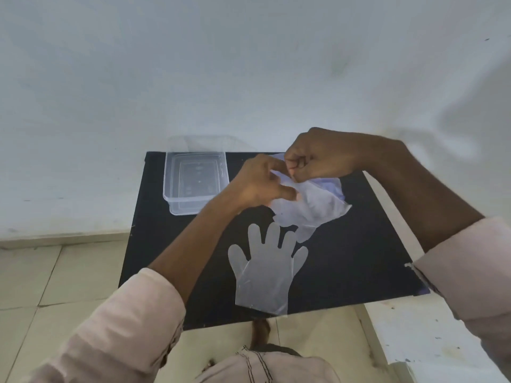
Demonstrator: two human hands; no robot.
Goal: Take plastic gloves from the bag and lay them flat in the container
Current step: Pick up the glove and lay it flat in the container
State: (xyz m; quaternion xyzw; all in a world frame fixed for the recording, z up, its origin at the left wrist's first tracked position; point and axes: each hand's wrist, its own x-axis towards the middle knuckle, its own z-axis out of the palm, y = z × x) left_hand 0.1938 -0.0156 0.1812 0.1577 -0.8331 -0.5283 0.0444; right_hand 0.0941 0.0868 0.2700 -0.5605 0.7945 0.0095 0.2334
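A clear plastic glove point(262, 269) lies flat on the black table point(345, 258), fingers pointing away from me. Above it hangs a translucent bag point(312, 205) with more thin plastic inside, held over the table's far right. My left hand point(260, 183) grips the bag's near edge with fingers curled. My right hand point(318, 156) pinches the bag's top edge in a closed fist. An empty clear rectangular container point(168, 186) stands at the table's far left corner.
A white wall point(249, 64) rises right behind the table. Beige floor tiles point(55, 286) lie to the left and in front. A white ledge point(428, 341) runs along the table's right side. My pale sleeves frame the lower view.
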